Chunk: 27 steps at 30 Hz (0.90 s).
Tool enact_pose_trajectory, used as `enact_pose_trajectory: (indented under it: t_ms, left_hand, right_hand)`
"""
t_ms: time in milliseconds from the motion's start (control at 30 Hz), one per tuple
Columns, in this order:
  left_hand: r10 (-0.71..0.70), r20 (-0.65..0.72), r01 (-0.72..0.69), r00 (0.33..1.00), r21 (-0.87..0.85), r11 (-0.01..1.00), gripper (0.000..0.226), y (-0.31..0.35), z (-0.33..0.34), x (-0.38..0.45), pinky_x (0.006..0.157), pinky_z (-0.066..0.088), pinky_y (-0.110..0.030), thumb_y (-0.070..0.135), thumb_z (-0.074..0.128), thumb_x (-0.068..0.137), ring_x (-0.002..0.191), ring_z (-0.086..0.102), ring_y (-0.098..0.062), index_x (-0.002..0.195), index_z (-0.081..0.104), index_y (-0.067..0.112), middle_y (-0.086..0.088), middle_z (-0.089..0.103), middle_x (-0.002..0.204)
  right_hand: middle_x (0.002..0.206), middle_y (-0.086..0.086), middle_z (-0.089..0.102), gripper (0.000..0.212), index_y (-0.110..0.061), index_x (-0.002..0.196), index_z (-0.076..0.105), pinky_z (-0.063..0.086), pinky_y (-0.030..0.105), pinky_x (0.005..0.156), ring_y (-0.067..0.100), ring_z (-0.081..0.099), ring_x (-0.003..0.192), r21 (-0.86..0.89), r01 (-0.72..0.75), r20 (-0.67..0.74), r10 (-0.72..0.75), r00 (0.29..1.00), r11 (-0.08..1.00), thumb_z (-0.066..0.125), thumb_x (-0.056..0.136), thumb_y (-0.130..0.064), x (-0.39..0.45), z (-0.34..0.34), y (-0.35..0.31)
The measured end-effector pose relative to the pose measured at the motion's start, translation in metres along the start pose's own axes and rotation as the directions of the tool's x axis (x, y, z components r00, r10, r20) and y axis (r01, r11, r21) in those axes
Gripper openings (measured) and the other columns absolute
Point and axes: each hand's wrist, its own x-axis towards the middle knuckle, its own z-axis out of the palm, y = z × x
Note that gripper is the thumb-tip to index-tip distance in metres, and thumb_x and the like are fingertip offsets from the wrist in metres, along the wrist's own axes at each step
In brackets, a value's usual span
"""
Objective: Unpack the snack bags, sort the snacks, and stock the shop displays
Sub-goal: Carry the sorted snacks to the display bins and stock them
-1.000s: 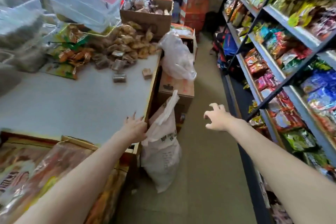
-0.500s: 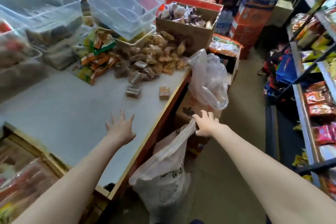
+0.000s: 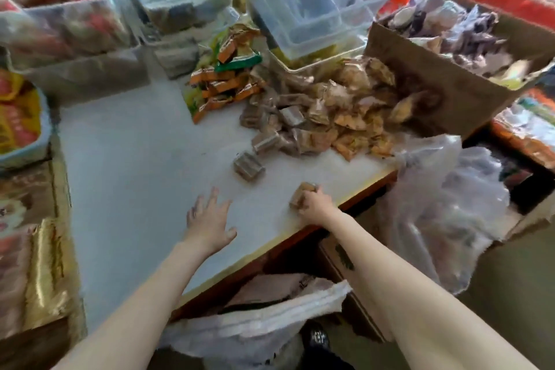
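Note:
My right hand [image 3: 313, 204] is curled around a small brown wrapped snack [image 3: 303, 193] near the table's right edge. My left hand [image 3: 207, 219] hovers flat over the white tabletop [image 3: 135, 189], fingers spread, holding nothing. Another brown snack [image 3: 248, 166] lies alone just beyond. A heap of brown and tan snack packets [image 3: 327, 123] spreads across the table's far right, with orange packets [image 3: 225, 87] beside it. A white sack [image 3: 264, 321] stands open on the floor below the table edge.
Clear plastic bins [image 3: 315, 0] stand behind the heap, more bins at far left. A cardboard box of wrapped snacks [image 3: 444, 78] sits at the right corner. A crumpled clear plastic bag [image 3: 444, 213] hangs beside the table. Boxed goods [image 3: 27, 249] lie at left.
My right hand left the white sack's rim, rose to the tabletop and closed on the lone brown snack. The view swung left and closer to the table; my left hand stayed over it.

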Motion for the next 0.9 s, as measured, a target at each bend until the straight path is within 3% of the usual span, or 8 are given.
enact_pose_trajectory:
  t_ms: [167, 267, 367, 500, 633, 733, 800, 900]
  left_hand:
    - [-0.006, 0.081, 0.015, 0.997, -0.113, 0.993, 0.079, 0.057, 0.009, 0.027, 0.113, 0.018, -0.048, 0.043, 0.055, 0.089, 0.144, -0.002, -0.038, 0.149, 0.004, 0.035, -0.009, -0.011, 0.157]
    - [0.023, 0.103, -0.001, 0.994, -0.208, 0.978, 0.073, 0.081, 0.017, 0.044, 0.114, 0.017, -0.05, 0.045, 0.054, 0.09, 0.143, -0.006, -0.039, 0.147, 0.008, 0.041, -0.008, -0.014, 0.157]
    - [0.037, 0.09, -0.016, 0.995, -0.224, 0.974, 0.059, 0.094, 0.026, 0.058, 0.116, 0.018, -0.044, 0.039, 0.049, 0.095, 0.145, 0.001, -0.032, 0.147, 0.023, 0.03, -0.01, -0.004, 0.158]
    - [-0.12, -0.035, 0.104, 0.992, -0.309, 0.945, 0.067, 0.09, 0.032, 0.063, 0.109, 0.031, -0.038, 0.019, 0.057, 0.091, 0.136, 0.028, -0.033, 0.148, 0.021, 0.027, -0.014, 0.017, 0.152]
    - [-0.348, 0.096, 0.357, 0.932, -0.389, 0.849, 0.079, 0.083, 0.031, 0.071, 0.094, 0.045, -0.042, 0.032, 0.067, 0.082, 0.117, 0.05, -0.034, 0.145, 0.02, 0.022, -0.015, 0.049, 0.131]
    - [-0.444, 0.206, 0.489, 0.872, -0.334, 0.806, 0.082, 0.081, 0.025, 0.074, 0.094, 0.041, -0.039, 0.044, 0.074, 0.073, 0.119, 0.049, -0.03, 0.137, 0.03, 0.018, -0.009, 0.051, 0.129]
    - [-0.453, 0.186, 0.49, 0.872, -0.331, 0.807, 0.069, 0.08, 0.021, 0.075, 0.092, 0.038, -0.036, 0.044, 0.074, 0.073, 0.118, 0.048, -0.028, 0.127, 0.043, 0.016, -0.007, 0.053, 0.127]
    - [-0.385, -0.036, 0.363, 0.922, -0.264, 0.894, 0.046, 0.073, 0.007, 0.076, 0.092, 0.032, -0.036, 0.038, 0.067, 0.081, 0.117, 0.042, -0.028, 0.12, 0.054, 0.019, -0.008, 0.049, 0.123]
  right_hand:
    - [0.152, 0.013, 0.025, 0.038, -0.011, 0.131, 0.05, 0.024, 0.027, 0.108, 0.025, 0.017, 0.144, 0.163, 0.334, 0.023, -0.342, 0.939, 0.928, 0.053, 0.094, -0.017, 0.015, -0.02, 0.015]
    - [0.153, 0.012, 0.021, 0.047, -0.011, 0.138, 0.04, 0.027, 0.032, 0.107, 0.029, 0.026, 0.138, 0.119, 0.342, -0.175, -0.319, 0.931, 0.932, 0.05, 0.092, -0.007, 0.051, -0.061, 0.029]
    - [0.152, 0.013, 0.026, 0.058, -0.009, 0.144, 0.03, 0.025, 0.034, 0.11, 0.029, 0.025, 0.139, 0.052, 0.324, -0.272, -0.299, 0.915, 0.945, 0.042, 0.089, 0.003, 0.096, -0.095, 0.035]
    - [0.147, 0.015, 0.031, 0.065, -0.01, 0.147, 0.022, 0.028, 0.042, 0.11, 0.034, 0.031, 0.134, -0.116, 0.324, -0.178, -0.341, 0.923, 0.939, 0.047, 0.088, 0.0, 0.132, -0.092, 0.036]
    - [0.133, 0.016, 0.034, 0.056, -0.008, 0.135, 0.035, 0.034, 0.039, 0.095, 0.037, 0.038, 0.116, -0.433, 0.387, -0.134, -0.483, 0.865, 0.814, 0.061, 0.086, -0.015, 0.117, -0.065, 0.048]
    - [0.127, 0.015, 0.037, 0.044, -0.006, 0.119, 0.049, 0.036, 0.035, 0.086, 0.034, 0.045, 0.108, -0.473, 0.451, 0.008, -0.508, 0.861, 0.757, 0.066, 0.083, -0.024, 0.108, -0.062, 0.056]
    - [0.126, 0.014, 0.037, 0.042, -0.005, 0.114, 0.053, 0.037, 0.035, 0.087, 0.033, 0.045, 0.109, -0.449, 0.482, 0.084, -0.501, 0.861, 0.752, 0.069, 0.081, -0.026, 0.105, -0.074, 0.054]
    - [0.139, 0.013, 0.027, 0.051, -0.01, 0.122, 0.051, 0.032, 0.045, 0.1, 0.034, 0.028, 0.126, -0.482, 0.569, 0.048, -0.628, 0.777, 0.666, 0.07, 0.081, -0.035, 0.109, -0.103, 0.032]
